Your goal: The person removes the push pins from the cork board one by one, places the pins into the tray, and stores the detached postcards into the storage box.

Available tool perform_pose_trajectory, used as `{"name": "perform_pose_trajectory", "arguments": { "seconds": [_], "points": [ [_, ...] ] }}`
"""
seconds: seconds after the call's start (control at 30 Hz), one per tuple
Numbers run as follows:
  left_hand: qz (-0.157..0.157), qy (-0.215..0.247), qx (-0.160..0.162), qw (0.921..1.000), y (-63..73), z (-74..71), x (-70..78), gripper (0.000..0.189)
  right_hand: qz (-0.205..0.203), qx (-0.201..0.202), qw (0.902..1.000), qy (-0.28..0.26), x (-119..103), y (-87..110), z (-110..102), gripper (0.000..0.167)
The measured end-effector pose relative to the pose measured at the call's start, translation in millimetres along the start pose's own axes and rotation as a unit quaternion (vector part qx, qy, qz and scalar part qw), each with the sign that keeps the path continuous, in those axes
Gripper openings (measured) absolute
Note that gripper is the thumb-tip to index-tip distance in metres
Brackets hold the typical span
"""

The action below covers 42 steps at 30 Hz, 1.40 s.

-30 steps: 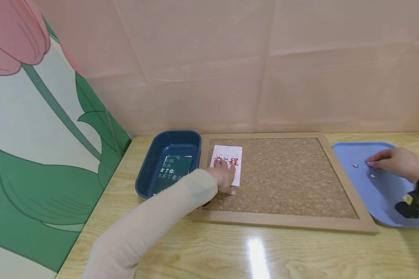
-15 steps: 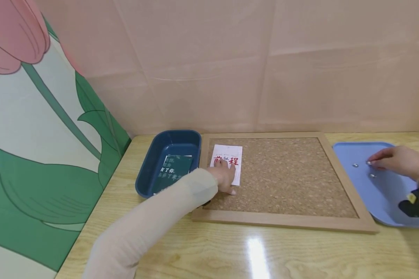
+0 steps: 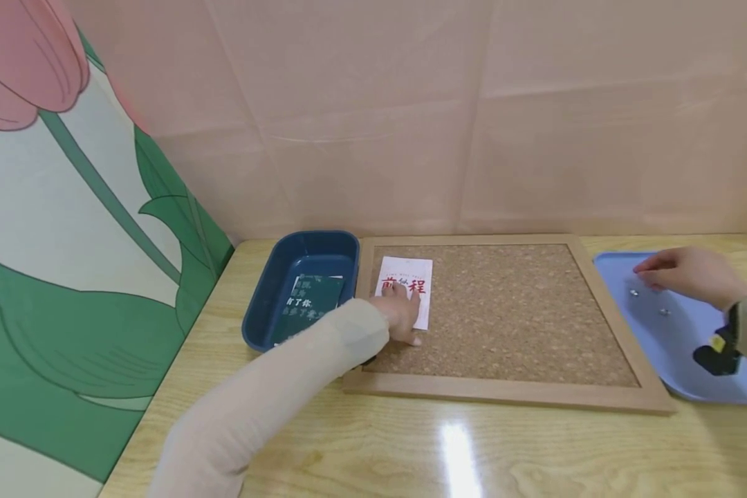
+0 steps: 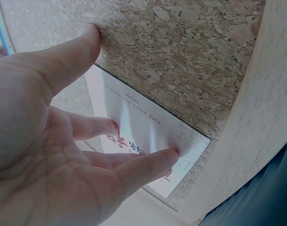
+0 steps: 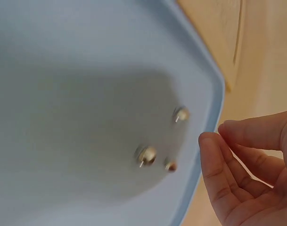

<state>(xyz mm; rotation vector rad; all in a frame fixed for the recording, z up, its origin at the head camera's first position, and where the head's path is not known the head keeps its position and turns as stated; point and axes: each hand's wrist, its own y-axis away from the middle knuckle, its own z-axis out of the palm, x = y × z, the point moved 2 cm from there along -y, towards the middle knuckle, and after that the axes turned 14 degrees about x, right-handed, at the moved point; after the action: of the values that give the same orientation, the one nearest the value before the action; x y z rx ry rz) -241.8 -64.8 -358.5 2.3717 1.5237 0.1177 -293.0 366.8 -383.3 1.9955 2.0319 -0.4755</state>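
Observation:
A white card (image 3: 418,270) with red characters lies on the cork board (image 3: 504,318) near its left end. My left hand (image 3: 398,315) is spread over the card. In the left wrist view its fingertips (image 4: 169,155) are down at the card, while the thumb rests on the cork beside it. At the right, my right hand (image 3: 691,275) hovers over the blue tray (image 3: 691,360), thumb and fingertips together. I cannot tell whether something small is between them. Below the fingers, silver push pins (image 5: 147,154) lie on the tray in the right wrist view.
A dark blue bin (image 3: 261,304) holding green cards (image 3: 311,301) stands against the board's left side. The board has a raised wooden frame (image 3: 510,389). Behind the table hangs a pink cloth (image 3: 361,138), with a floral panel (image 3: 99,311) at left.
My right hand has lifted from a pin on the tray and shifted left and back, toward the board. The left hand has stayed on the card.

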Motion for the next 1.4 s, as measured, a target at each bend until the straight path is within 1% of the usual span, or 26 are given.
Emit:
{"name": "perform_pose_trajectory", "arguments": {
  "seconds": [0.1,0.23,0.5,0.63,0.73,0.83,0.97,1.07,1.17,1.4],
  "points": [
    [0.001,-0.004,0.000,1.0000,-0.6,0.0,0.3,0.083,-0.016,0.003,0.9999,-0.002,-12,-1.5,2,0.041],
    [0.002,-0.005,0.001,1.0000,-0.4,-0.1,0.6,0.083,-0.023,0.001,0.9996,-0.013,-26,-2.2,3,0.041],
    [0.001,-0.005,0.000,1.0000,1.0,-0.3,0.6,0.082,-0.044,-0.002,0.9988,-0.022,-47,-2.7,7,0.037],
    [0.002,-0.005,-0.002,1.0000,1.1,-0.4,0.5,0.082,-0.050,0.008,0.9984,-0.026,-57,-3.3,11,0.035],
    [0.002,-0.004,-0.003,1.0000,0.9,0.4,0.4,0.083,-0.056,0.018,0.9981,-0.020,-64,-3.8,14,0.033],
    [0.001,-0.003,-0.002,1.0000,0.3,1.3,0.4,0.083,-0.054,0.010,0.9982,-0.023,-72,-3.7,18,0.034],
    [0.002,-0.011,-0.001,0.9999,-0.8,2.0,1.1,0.083,-0.066,0.011,0.9974,-0.026,-81,-3.9,22,0.032],
    [0.002,-0.017,-0.003,0.9999,-1.4,2.2,1.6,0.083,-0.084,0.024,0.9960,-0.018,-88,-5.0,24,0.029],
    [0.004,-0.017,-0.002,0.9998,-1.8,2.1,2.0,0.083,-0.090,0.029,0.9953,-0.018,-95,-5.8,27,0.028],
    [0.004,-0.011,0.000,0.9999,-0.6,0.7,1.3,0.082,-0.100,0.034,0.9933,-0.047,-114,-8.0,33,0.031]
  ]
}}
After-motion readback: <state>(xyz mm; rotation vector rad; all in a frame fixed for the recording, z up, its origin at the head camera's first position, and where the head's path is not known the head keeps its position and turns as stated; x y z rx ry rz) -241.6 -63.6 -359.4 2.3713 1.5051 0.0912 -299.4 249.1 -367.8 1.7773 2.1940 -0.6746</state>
